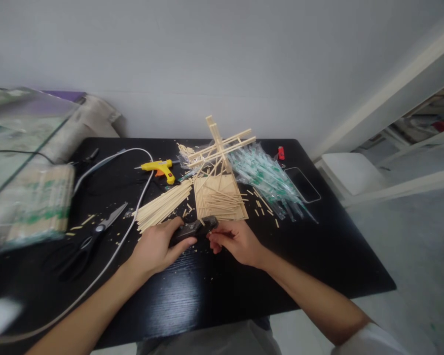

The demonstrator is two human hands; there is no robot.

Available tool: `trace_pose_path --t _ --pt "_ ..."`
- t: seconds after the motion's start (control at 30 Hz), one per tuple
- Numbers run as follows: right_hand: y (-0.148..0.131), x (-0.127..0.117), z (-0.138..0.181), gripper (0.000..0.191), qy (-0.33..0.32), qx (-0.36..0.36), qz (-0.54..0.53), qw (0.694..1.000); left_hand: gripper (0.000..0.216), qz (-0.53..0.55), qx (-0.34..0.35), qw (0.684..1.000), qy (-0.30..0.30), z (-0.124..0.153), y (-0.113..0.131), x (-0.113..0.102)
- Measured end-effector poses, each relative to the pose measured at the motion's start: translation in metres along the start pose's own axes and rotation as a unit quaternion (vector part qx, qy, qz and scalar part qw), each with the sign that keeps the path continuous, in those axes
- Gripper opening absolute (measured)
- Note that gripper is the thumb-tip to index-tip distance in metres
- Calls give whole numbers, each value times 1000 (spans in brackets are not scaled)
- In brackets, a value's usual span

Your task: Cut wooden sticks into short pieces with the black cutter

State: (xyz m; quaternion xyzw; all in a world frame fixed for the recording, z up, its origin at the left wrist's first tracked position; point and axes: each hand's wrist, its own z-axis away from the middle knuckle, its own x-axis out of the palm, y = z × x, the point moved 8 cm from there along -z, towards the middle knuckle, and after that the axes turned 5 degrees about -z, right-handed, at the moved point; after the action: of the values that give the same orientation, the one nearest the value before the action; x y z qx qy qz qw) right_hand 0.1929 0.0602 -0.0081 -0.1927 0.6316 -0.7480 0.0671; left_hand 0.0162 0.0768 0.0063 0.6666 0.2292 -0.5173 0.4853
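My left hand [156, 247] is closed around a dark cutting tool [195, 228] on the black table [318, 256]. My right hand [234, 241] is pinched at the tool's tip; what it holds is too small to make out. Just beyond the hands stands a model built of thin wooden sticks [219, 182], with a flat stick base and a crossed frame rising from it. A fan of loose wooden sticks [163, 207] lies left of the model.
A yellow glue gun [160, 167] with a white cable [133, 217] lies behind the sticks. Black scissors [92, 239] sit at the left. Clear plastic wrappers [270, 180], a phone [302, 183] and a small red object [281, 153] are at the right. Stick bundles [37, 207] lie far left.
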Motion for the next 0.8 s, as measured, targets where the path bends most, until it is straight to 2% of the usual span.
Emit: trace_pose_path --t 0.17,0.27,0.37,0.6,0.8 --pt "1 9 2 35 -72 34 -65 995 37 53 50 997 11 2 5 -4" --pt "4 21 4 36 -147 63 -131 978 37 92 97 991 22 3 10 -5" --pt "7 30 7 37 -192 89 -190 959 39 119 131 984 33 4 15 -6" --pt "9 32 7 35 -196 88 -215 953 37 113 137 984 23 7 17 -4" --pt "6 25 3 37 -171 72 -173 967 37 90 94 991 20 7 11 -3"
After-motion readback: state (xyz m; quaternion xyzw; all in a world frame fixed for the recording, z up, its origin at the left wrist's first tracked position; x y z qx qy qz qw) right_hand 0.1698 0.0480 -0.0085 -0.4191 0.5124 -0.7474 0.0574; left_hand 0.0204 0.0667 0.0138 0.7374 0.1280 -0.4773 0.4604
